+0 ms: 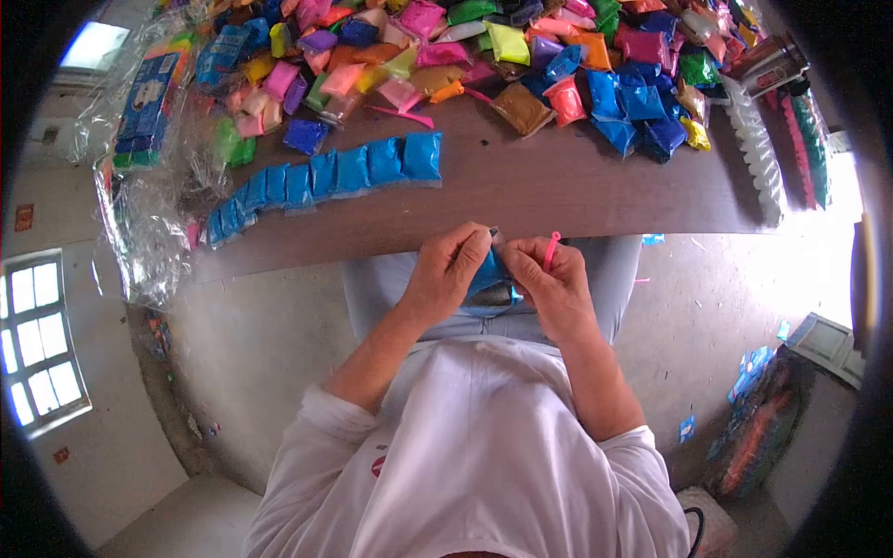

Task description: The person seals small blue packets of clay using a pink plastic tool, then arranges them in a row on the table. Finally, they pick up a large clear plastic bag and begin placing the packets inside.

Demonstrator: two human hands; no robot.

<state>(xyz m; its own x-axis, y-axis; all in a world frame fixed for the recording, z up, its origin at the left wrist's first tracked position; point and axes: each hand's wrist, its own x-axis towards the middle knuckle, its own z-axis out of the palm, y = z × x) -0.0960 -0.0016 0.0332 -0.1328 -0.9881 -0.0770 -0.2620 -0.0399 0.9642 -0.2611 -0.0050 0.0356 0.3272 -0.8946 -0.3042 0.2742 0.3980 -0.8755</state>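
Note:
Over my lap, just off the table's front edge, my left hand (pixel 451 265) pinches the top of a blue packet (pixel 490 272). My right hand (pixel 551 281) closes on the same packet from the other side, thumb and fingertips pressed together. A thin pink plastic piece with a looped end (pixel 553 249) sticks up from between the right fingers. Part of the packet is hidden by the hands, and a dark patch shows at its lower end. On the table ahead lies a row of blue packets (pixel 352 171), side by side and slightly overlapping.
A large heap of coloured packets (pixel 437 53) covers the table's (pixel 521 191) far side. Clear plastic wrap (pixel 135 228) hangs over the left edge, near a printed bag (pixel 149 107). At right stand a metallic cup (pixel 767 65) and a white wavy-edged strip (pixel 755 153).

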